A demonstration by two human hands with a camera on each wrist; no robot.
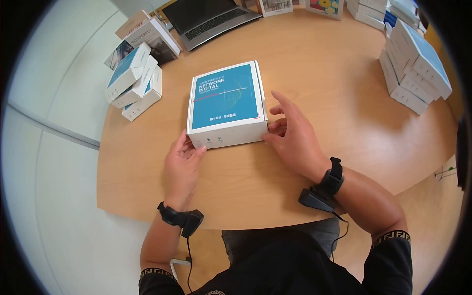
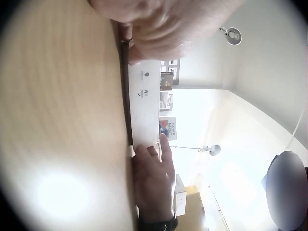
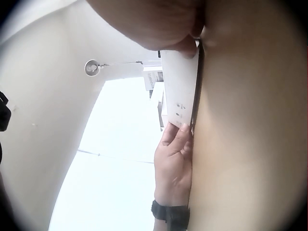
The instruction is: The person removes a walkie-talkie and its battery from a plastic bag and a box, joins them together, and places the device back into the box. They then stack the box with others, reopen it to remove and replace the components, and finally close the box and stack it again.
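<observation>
A white cardboard box (image 1: 226,101) with a blue top printed "NETWORK DIGITAL" lies flat at the middle of the table, in front of the person. At its near left corner the left hand (image 1: 182,162) grips it, thumb on the front face and fingers around the left side. The right hand (image 1: 297,137) holds the near right corner, its thumb at the front edge and lower fingers bent against the right side. Its index finger stands out from the box. Both wrist views show the white front face (image 2: 145,103) between the two hands.
Similar boxes are stacked at the left (image 1: 135,83) and at the right (image 1: 415,69). Books (image 1: 152,39) stand behind the left stack, beside an open laptop (image 1: 209,22). Small picture cards (image 1: 324,7) and more white boxes (image 1: 368,12) line the far edge of the wooden table (image 1: 334,59).
</observation>
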